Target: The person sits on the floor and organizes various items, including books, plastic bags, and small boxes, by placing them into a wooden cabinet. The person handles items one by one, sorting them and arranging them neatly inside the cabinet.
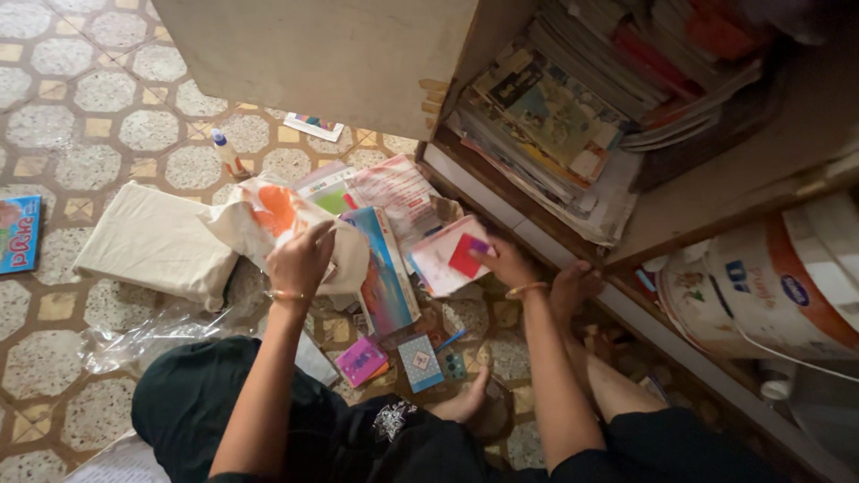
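Cream-and-orange cloth bag [277,219], crumpled, lies on the tiled floor [98,98]; the left hand [300,259] rests on its right portion, fingers curled down and gripping a fold of the fabric. A thin bangle sits at that wrist. Right hand [507,264], also bangled, reaches toward the shelf edge; thumb and fingers pinch the lower right edge of a white paper sheet [440,259], which carries a small red-and-purple card [468,255] on top. The sheet is tilted, its near corner lifted off the floor. Between the two hands: a long colourful picture book [386,273], lying flat, partly under the bag. Behind it, a pink printed sheet [398,192] and other loose papers. Near the knees: a small pink booklet [361,360] and a small blue card pack [420,361], just beside each other. Left of the bag, a folded cream cushion [152,241], touching the bag's edge; clear plastic wrap [152,335] lies in front of it. A glue bottle [225,152] stands well apart, further out on the tiles. Open wooden cupboard [716,201] at right, with stacked books and magazines [573,116] on its shelf; a white bucket [769,286] sits on the level below.
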